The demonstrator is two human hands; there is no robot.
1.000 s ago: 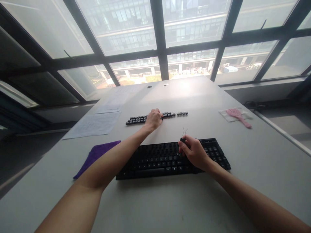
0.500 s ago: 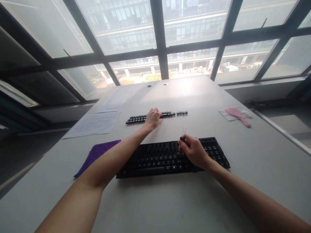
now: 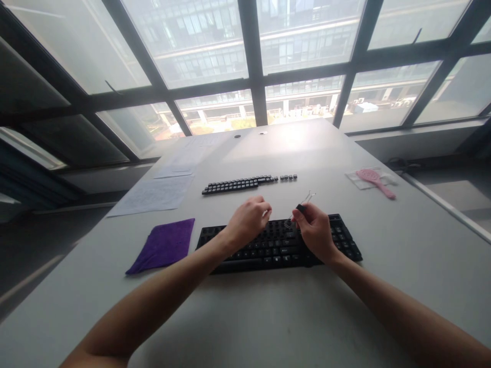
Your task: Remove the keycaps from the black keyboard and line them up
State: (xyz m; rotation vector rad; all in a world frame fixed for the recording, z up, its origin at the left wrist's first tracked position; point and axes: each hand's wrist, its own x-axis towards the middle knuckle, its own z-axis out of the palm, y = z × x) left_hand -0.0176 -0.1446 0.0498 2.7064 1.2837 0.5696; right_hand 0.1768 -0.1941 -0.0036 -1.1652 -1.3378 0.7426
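Note:
A black keyboard (image 3: 337, 240) lies on the grey table (image 3: 268, 317) in front of me. My right hand (image 3: 315, 231) hovers over its middle, pinched on a small wire keycap puller (image 3: 303, 204) with a black grip. My left hand (image 3: 247, 220) is raised over the keyboard's upper left part, fingers curled in a pinch; what it holds is too small to make out. Behind the keyboard, a row of loose black keycaps (image 3: 245, 183) lies on the table, apart from both hands.
A purple cloth (image 3: 163, 245) lies left of the keyboard. Printed paper sheets (image 3: 153, 194) sit at the back left. A pink hairbrush (image 3: 374, 180) rests on a clear bag at the right. Large windows stand behind the table's far edge.
My left hand left the row of keycaps and came back over the keyboard, pinched shut. My right hand lifted slightly and tilted the puller to the right.

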